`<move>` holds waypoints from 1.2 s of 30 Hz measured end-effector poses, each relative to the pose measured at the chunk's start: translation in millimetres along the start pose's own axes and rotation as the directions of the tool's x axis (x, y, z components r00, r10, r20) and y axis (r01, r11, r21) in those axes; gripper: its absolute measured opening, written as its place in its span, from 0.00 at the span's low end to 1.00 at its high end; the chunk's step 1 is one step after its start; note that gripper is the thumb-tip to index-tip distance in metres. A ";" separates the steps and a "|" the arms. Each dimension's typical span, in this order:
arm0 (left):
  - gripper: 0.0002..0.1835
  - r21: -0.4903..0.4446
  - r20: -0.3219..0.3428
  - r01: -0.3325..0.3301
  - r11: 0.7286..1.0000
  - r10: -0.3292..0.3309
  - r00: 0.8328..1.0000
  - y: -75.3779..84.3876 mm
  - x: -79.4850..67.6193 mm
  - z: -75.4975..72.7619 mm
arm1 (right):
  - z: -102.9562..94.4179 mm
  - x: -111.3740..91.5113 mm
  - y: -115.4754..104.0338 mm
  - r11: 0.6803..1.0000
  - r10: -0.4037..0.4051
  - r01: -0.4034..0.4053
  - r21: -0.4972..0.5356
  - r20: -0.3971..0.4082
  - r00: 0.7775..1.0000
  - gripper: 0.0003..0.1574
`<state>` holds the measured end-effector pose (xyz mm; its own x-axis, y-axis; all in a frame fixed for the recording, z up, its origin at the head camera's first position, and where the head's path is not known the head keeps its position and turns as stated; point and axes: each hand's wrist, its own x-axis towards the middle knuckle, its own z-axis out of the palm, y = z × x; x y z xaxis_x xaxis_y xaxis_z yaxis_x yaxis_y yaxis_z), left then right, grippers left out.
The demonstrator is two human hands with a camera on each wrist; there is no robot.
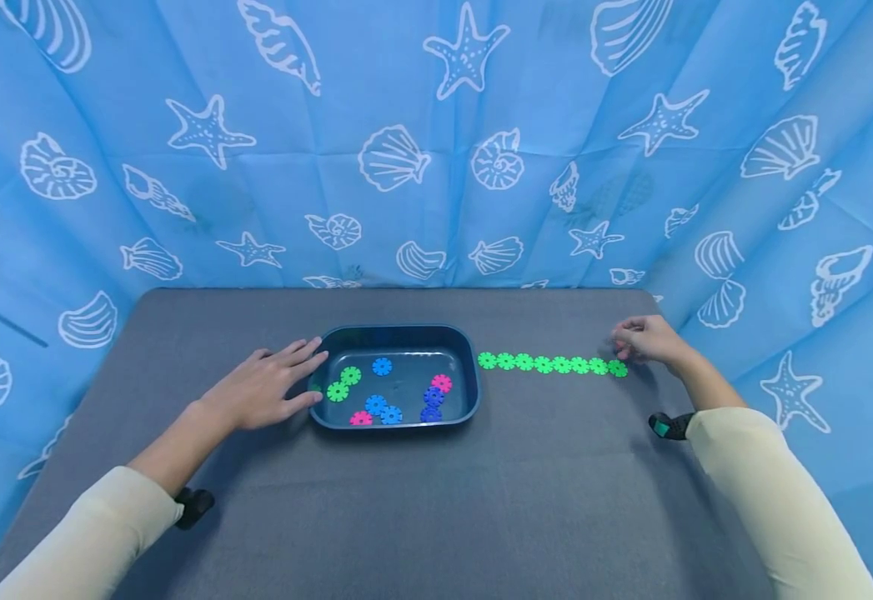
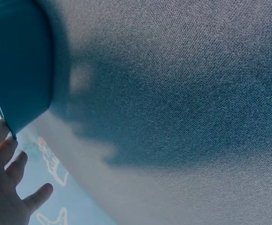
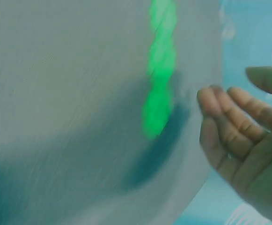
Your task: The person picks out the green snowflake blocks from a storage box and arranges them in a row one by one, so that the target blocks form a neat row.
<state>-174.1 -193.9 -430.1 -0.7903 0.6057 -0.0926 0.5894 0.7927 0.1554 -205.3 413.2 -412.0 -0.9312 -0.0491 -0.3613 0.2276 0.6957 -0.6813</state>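
Observation:
Notched green plastic discs (image 1: 544, 364) lie edge to edge in a row on the table, running right from a dark blue bin (image 1: 391, 337). Beside the row's right end, my right hand (image 1: 649, 340) hovers with bent fingers. The right wrist view shows that hand (image 3: 246, 136) with thumb apart and nothing held; the green row (image 3: 160, 101) is blurred there. My left hand (image 1: 267, 385) rests spread fingers on the bin's left rim. In the left wrist view, its fingertips touch the bin's edge (image 2: 18, 56).
Inside the bin lie two green discs (image 1: 338, 392), blue discs (image 1: 382, 367), pink discs (image 1: 441, 383) and darker blue discs (image 1: 433, 397). Grey cloth (image 1: 436, 508) covers the table. A blue curtain (image 1: 436, 208) with white shells hangs behind and at both sides.

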 end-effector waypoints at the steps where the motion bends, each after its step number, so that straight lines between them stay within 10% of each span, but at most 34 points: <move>1: 0.39 -0.003 0.005 0.004 1.000 -0.004 1.000 -0.3 0.1 0.0 | 3.0 1.7 -10.8 1.000 -0.020 0.020 0.021 0.000 1.000 0.29; 20: 0.39 0.009 0.000 0.003 1.000 -0.003 1.000 0.9 -0.2 0.4 | 110.1 27.5 -174.0 0.943 -0.324 0.302 0.138 0.187 0.927 0.26; 36: 0.39 0.000 -0.015 -0.013 1.000 0.013 1.000 -1.6 0.0 1.1 | 202.1 39.4 -222.0 0.924 -0.369 0.379 0.058 0.400 0.839 0.28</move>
<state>-174.9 -195.1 -431.4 -0.7846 0.6153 -0.0762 0.6001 0.7846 0.1562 -235.0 112.0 -403.7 -0.7510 -0.5850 -0.3061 -0.1265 0.5825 -0.8030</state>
